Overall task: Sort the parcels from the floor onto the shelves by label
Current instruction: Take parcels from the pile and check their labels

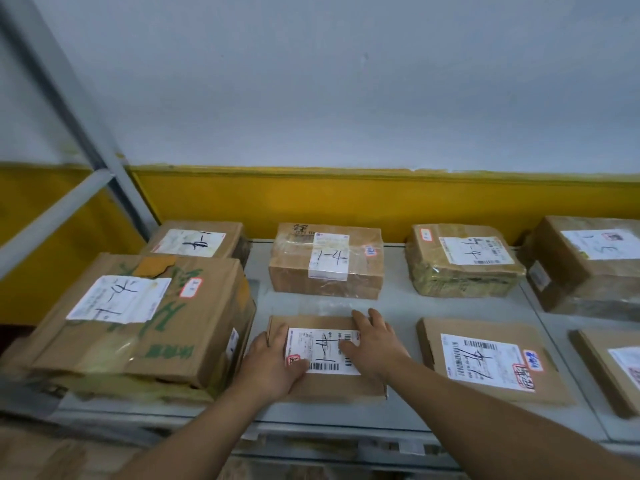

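eight brown cardboard parcels, by our count, lie on the grey metal shelf (398, 306), each with a white paper label marked in black pen strokes. the flat parcel (332, 386) sits near the shelf's front edge, between a big dented box (145, 334) and a flat mailer (491, 362). its label (323, 351) is matte, with a barcode and a red-edged sticker.

left hand (270, 367) grips the near left corner: thumb on top at the sticker, fingers bent over the left edge, tips hidden from us. right hand (375, 344) lies flat on the top face, fingers straight and spread to the far edge, thumb on the label.

back row: we note a glossy taped box (327, 261) and a crumpled box (464, 265) bound in yellowish tape. the two rightmost parcels are cut off by the frame. we cannot read the printed text. the big dented box is blurred at its base, so what lies under it is unclear.
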